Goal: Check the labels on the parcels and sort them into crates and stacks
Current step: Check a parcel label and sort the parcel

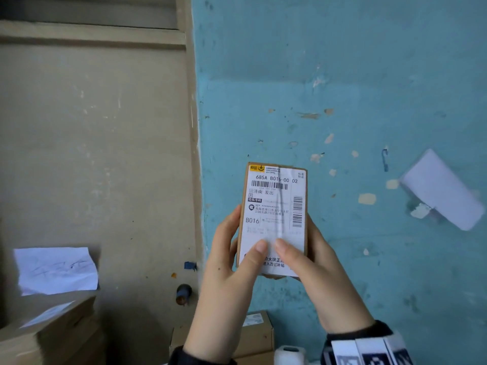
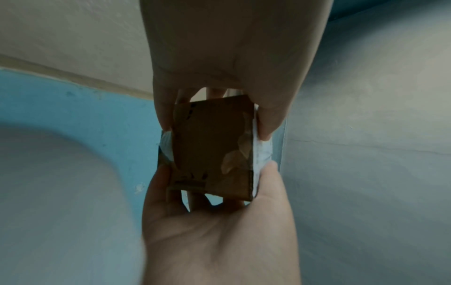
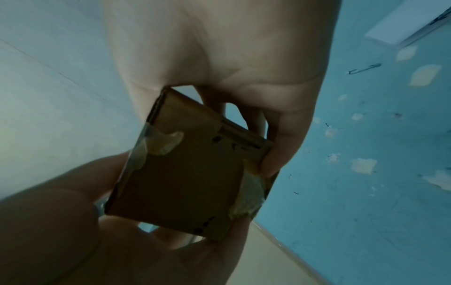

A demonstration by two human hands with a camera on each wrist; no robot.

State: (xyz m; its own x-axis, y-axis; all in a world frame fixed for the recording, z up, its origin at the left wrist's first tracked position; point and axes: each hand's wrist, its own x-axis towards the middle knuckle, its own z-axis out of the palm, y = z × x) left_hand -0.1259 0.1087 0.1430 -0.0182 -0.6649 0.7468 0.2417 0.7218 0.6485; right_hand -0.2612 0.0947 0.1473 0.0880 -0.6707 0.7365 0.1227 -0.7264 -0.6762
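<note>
Both of my hands hold one small cardboard parcel (image 1: 272,219) upright in front of me, label side toward my face. My left hand (image 1: 232,262) wraps the parcel's left edge: thumb laid flat on the lower part of the label, the other fingers curled round behind. My right hand (image 1: 316,264) mirrors it on the right edge, thumb on the label just beside the left thumb, tips nearly touching, remaining fingers behind the box. Neither hand is spread wide; both are closed just enough to clamp the box between thumb and fingers.

Left wrist view: the parcel's brown end face (image 2: 212,146), with tape patches, sits between the two palms, fingertips (image 2: 266,123) pressing its white-labelled side. Right wrist view: same end face (image 3: 190,169), fingers curled behind the far edge.

The shipping label (image 1: 276,206) is white, with barcodes, the codes "685A B016-00 02" and "B016", and a crease down the middle.

Below my wrists: a brown carton (image 1: 253,335) with a small white label. Lower left: a stack of cardboard boxes (image 1: 47,330), blurred. Behind them, a handwritten paper sheet (image 1: 56,270) on the beige door (image 1: 92,154). Farther right, the chipped blue wall (image 1: 342,88) carries a white rectangular fitting (image 1: 442,188).
</note>
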